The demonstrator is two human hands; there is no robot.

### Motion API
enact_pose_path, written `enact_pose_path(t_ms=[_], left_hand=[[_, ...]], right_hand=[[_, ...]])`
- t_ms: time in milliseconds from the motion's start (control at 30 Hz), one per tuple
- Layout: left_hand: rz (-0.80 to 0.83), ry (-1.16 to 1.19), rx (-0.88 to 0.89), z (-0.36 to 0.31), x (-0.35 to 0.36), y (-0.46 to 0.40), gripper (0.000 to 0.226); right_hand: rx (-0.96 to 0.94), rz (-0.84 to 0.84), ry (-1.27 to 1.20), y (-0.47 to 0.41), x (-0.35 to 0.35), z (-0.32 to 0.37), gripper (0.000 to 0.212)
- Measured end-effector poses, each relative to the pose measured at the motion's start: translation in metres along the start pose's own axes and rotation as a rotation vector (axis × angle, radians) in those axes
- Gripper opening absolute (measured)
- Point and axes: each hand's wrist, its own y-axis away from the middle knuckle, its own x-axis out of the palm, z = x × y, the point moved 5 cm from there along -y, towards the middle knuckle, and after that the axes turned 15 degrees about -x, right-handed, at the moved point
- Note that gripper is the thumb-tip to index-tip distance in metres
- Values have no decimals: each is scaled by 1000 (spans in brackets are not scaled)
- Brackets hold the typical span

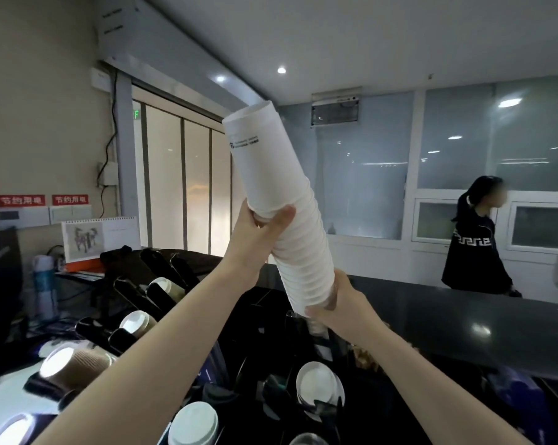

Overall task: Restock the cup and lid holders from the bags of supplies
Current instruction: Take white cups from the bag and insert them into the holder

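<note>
A tall stack of white paper cups (284, 200) is held up in the air, tilted, bottoms pointing up and to the left. My left hand (261, 231) grips the stack near its middle. My right hand (334, 308) grips its lower end, where the rims are. Below them stands the black cup and lid holder (162, 277) with slanted tubes. Some tubes hold white and brown cups (72, 366). A slot lower right holds white lids (318, 385).
A dark counter (464, 319) runs across the right side. A person in a black sweater (476, 245) stands behind it. At the left are a desk calendar (101, 236), a bottle (45, 284) and a dark monitor (1, 261).
</note>
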Motion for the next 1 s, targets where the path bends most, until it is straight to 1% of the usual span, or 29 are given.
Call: enact_pose_path(t_ms=[133,200,267,400,500,600,667,733,767,867,933,1000], left_hand=[[48,-22,5,17,5,-5,79],[51,-24,0,21,6,-7,80],[55,-25,-6,23,6,-9,82],[71,-19,1,29,3,-14,82],[90,-30,25,35,6,-16,81],[93,-38,43,42,8,-15,82],[105,-33,43,46,4,-17,82],[125,-36,26,52,-2,-21,82],[140,-49,14,56,-3,-22,83],[184,-120,-47,74,-2,-21,88],[206,-156,-69,86,1,-20,90],[211,-165,-75,93,1,-19,86]], right_hand=[[38,6,13,4,0,-9,92],[49,12,15,3,0,-11,91],[45,9,38,4,1,-11,85],[22,-79,124,9,1,-3,75],[56,-148,172,14,-1,5,76],[103,-154,234,18,-2,7,76],[103,-136,282,19,0,6,74],[123,-77,257,18,4,3,72],[144,-33,208,17,5,0,67],[195,71,94,14,5,-9,40],[210,100,87,17,1,-12,35],[201,102,65,21,-2,-14,34]])
